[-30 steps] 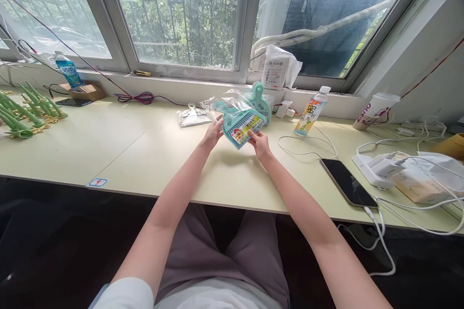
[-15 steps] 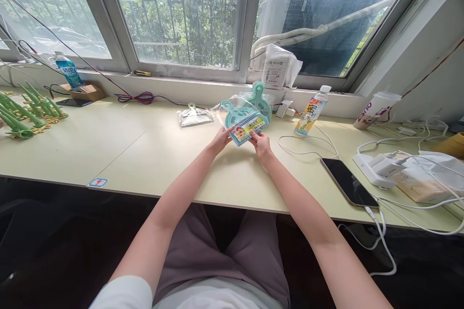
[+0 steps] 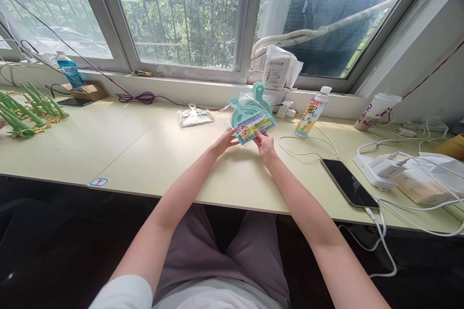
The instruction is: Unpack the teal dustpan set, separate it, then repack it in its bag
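Observation:
A teal mini dustpan set, with a printed label across its lower part, is tilted up in front of me over the table. My left hand grips its lower left corner, thumb in front. Along the bottom edge, my right hand pinches it with the thumb over the label. Behind it, a second teal set in clear wrapping leans at the wall, partly hidden. To the left, a flat clear-wrapped packet with a pale green handle lies on the table.
On the right are a drink bottle, a phone on a cable, a cup and a white power strip. Green spiky plastic parts and a blue-labelled bottle are at left. A wrapped box sits on the sill.
The held dustpan set has shifted slightly right and tilted back a little. Both hands moved with it, and the left fingers look a bit looser on the corner.

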